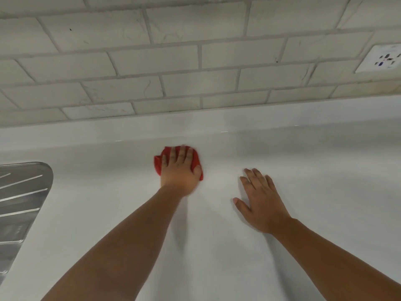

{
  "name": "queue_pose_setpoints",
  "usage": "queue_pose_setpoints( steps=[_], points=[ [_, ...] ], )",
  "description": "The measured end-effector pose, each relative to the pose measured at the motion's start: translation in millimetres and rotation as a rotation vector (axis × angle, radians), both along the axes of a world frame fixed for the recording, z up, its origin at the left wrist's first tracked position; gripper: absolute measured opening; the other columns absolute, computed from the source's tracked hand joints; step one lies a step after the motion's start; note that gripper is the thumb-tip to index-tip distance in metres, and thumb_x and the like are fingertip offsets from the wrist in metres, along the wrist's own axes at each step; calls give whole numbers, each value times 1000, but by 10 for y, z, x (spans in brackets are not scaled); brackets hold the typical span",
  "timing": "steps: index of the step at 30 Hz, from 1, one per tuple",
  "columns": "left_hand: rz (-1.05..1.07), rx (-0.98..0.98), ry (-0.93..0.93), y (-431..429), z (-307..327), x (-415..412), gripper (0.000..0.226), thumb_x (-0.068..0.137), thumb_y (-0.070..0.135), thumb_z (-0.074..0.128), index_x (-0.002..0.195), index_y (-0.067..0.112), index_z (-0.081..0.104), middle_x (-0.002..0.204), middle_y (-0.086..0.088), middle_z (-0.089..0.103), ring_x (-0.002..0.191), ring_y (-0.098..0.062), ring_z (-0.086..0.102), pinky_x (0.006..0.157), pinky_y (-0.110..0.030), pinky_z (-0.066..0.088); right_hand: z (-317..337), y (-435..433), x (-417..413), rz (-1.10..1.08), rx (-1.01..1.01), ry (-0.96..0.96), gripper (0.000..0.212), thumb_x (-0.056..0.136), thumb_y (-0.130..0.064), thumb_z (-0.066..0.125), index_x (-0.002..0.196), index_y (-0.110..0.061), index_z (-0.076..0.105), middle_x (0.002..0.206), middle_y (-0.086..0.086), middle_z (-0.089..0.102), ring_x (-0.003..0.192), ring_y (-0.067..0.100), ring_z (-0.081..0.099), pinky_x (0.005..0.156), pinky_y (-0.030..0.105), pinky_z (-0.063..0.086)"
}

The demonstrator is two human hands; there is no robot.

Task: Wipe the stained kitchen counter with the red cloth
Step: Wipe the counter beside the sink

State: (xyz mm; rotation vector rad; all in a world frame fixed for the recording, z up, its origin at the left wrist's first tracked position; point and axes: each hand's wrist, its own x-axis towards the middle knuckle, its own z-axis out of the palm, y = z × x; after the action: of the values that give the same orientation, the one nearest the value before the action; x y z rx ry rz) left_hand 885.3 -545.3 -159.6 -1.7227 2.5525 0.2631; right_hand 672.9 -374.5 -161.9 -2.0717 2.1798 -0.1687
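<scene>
Red cloth (158,163) lies bunched on the white desk (325,174), near the desk's back edge and below the tiled wall (173,61). Of the two hands, the left hand (180,170) lies flat on top of the cloth, fingers straight and pressing it down rather than curled round it. The right hand (260,200) rests palm-down on bare desk to the right of the cloth, apart from it, fingers spread, holding nothing. Well left of the cloth sits a ribbed steel drainboard (21,203). Far to the cloth's right, a white socket (382,59) is set in the wall.
</scene>
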Motion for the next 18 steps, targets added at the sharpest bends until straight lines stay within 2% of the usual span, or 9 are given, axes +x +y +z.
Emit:
queue_pose_setpoints(
  steps=[5, 8, 11, 13, 15, 18],
  points=[
    [-287, -28, 12, 627, 36, -306, 71, 98, 56, 21, 162, 26, 10, 170, 2, 7, 156, -26, -3, 124, -53, -1, -11, 24, -132, -15, 26, 20, 82, 93, -65, 17, 155, -12, 30, 166, 7, 17, 154, 25, 6, 124, 50, 7],
    [-462, -45, 23, 939, 10, 41, 72, 98, 59, 26, 162, 28, 12, 169, 6, 4, 156, -20, -7, 125, -50, -1, -17, 5, -183, -20, 31, 17, 82, 93, -64, 20, 154, -12, 32, 166, 7, 19, 154, 25, 8, 124, 50, 8],
    [-531, -51, 53, 912, -36, 522, 72, 97, 59, 34, 161, 32, 15, 168, 10, 7, 156, -17, -3, 126, -45, 0, -34, 9, -220, -16, 32, 9, 81, 94, -64, 20, 155, -13, 30, 166, 6, 18, 154, 24, 6, 125, 49, 7],
    [-490, -72, 62, 680, -69, 736, 70, 96, 57, 38, 160, 31, 22, 167, 7, 17, 156, -19, 5, 125, -44, 4, -39, 9, -225, -16, 28, -11, 81, 94, -65, 20, 156, -13, 26, 166, 5, 18, 154, 22, 6, 125, 49, 7],
    [-340, -87, 32, 364, -78, 762, 70, 95, 57, 33, 160, 29, 24, 166, 4, 23, 156, -21, 9, 125, -45, 7, -28, -3, -232, -17, 20, -43, 83, 93, -65, 19, 157, -13, 23, 166, 4, 19, 154, 22, 7, 125, 48, 7],
    [-86, -51, 16, -14, -42, 393, 72, 96, 56, 23, 161, 28, 13, 169, 5, 9, 156, -23, 0, 125, -48, 1, 2, -11, -261, -9, 31, -93, 87, 91, -67, 17, 158, -13, 18, 167, 4, 16, 154, 21, 6, 125, 47, 6]
  ],
)
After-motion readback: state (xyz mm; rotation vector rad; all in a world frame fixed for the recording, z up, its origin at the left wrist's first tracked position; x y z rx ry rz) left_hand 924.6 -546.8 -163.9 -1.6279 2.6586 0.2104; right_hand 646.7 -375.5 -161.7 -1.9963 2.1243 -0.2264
